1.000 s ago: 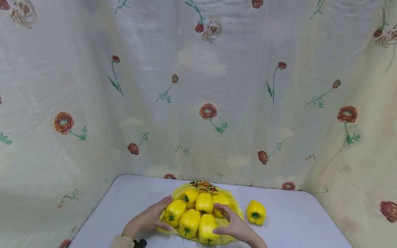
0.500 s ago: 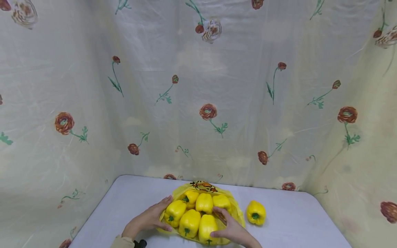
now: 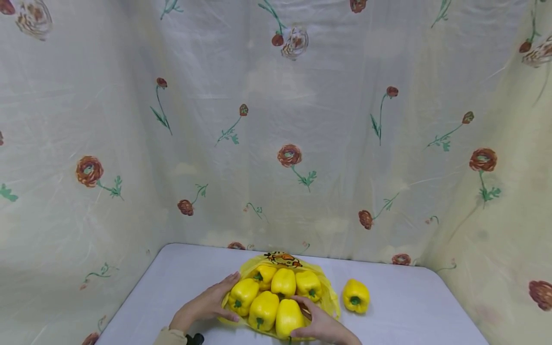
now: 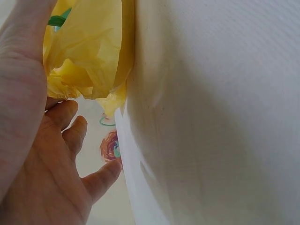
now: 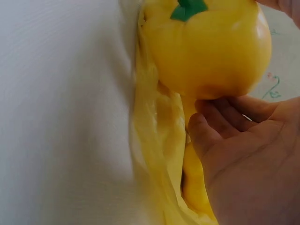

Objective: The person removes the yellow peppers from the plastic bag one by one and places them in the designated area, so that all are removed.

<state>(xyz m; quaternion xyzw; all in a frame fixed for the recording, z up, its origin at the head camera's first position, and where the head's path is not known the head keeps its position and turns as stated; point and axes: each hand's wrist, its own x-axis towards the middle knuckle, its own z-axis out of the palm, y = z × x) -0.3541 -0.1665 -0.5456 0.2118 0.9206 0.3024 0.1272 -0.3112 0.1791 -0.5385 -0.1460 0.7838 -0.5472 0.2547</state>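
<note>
A yellow plastic bag lies with its mouth toward me, several yellow bell peppers inside. My left hand holds the bag's left rim. In the left wrist view the crinkled bag edge sits between the thumb and index finger, while the other fingers curve loosely below. My right hand grips the front right bell pepper, thumb in front and fingers behind. The right wrist view shows this pepper close up, green stem at the top, fingertips against its side.
One loose yellow bell pepper stands on the white table to the right of the bag. A flower-patterned curtain hangs behind the table and along both sides.
My right hand has moved a little left and closed round the front right pepper, uncovering the pepper behind it. The left hand stays in place on the bag.
</note>
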